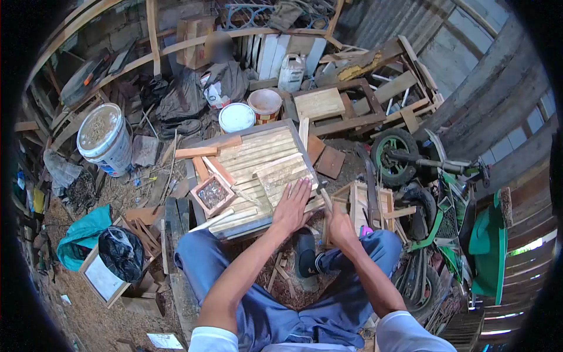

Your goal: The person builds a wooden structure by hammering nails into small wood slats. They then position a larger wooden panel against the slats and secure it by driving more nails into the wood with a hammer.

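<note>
My left hand (291, 206) lies flat with fingers stretched over a small wooden panel (280, 177), near its right edge. This panel rests on a slatted wooden worktop (246, 154) with a dark frame. Just to the right, my right hand (340, 226) is wrapped round the handle of a hammer (326, 198). The hammer's dark head is up beside the panel's right edge; whether it touches the wood I cannot tell. A small square wooden box (212, 195) holding what look like nails sits on the worktop's left side, beside several wood strips (218, 168).
An open wooden crate (372, 206) stands to the right, near a small green motorbike (443, 220). White buckets (105, 138) and a paint tub (265, 104) stand farther back. Wood scraps (146, 232) and a black plastic bag (121, 252) lie at the left.
</note>
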`<act>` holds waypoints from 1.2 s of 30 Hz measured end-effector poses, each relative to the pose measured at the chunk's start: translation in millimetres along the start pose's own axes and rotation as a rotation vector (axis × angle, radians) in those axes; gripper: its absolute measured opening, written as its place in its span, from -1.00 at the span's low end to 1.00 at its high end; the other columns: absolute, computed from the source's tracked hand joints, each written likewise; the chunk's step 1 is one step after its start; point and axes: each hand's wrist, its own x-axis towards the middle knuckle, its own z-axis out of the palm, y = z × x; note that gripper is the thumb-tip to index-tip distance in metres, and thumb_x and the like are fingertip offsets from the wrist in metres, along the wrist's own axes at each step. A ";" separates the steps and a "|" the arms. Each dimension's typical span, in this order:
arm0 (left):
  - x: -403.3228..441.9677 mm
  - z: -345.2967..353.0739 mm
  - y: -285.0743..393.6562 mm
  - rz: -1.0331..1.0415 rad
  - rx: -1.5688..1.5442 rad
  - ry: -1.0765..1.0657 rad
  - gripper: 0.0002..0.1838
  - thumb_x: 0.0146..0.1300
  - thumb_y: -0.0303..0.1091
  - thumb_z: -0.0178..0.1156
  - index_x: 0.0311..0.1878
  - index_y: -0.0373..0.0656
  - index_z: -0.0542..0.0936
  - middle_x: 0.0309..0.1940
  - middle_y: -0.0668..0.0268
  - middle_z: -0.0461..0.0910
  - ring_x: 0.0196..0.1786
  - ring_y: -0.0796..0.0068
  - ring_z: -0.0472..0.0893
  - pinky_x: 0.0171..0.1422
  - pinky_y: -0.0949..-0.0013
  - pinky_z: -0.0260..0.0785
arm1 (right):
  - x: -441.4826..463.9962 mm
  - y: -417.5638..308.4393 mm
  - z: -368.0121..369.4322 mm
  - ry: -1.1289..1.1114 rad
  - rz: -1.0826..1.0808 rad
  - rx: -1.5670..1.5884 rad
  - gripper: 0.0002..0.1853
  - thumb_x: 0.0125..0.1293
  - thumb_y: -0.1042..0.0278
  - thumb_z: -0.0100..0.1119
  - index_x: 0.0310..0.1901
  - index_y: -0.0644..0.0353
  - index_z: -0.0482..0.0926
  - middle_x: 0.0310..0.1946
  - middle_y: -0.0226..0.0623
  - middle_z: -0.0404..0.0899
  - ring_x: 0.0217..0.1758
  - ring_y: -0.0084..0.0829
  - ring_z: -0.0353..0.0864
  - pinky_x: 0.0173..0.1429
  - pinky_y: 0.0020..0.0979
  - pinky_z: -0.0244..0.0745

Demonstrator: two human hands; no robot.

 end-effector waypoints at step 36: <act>-49.6 -31.5 -75.6 0.037 -0.434 0.059 -0.46 0.12 -0.31 0.38 0.21 -0.16 0.56 0.36 0.16 0.44 0.46 0.12 0.35 0.51 0.15 0.24 | 15.8 -37.6 41.8 0.106 -0.158 0.499 -0.63 0.38 0.26 0.14 0.06 0.40 0.51 -0.15 0.28 0.62 0.03 0.21 0.60 0.10 -0.05 0.47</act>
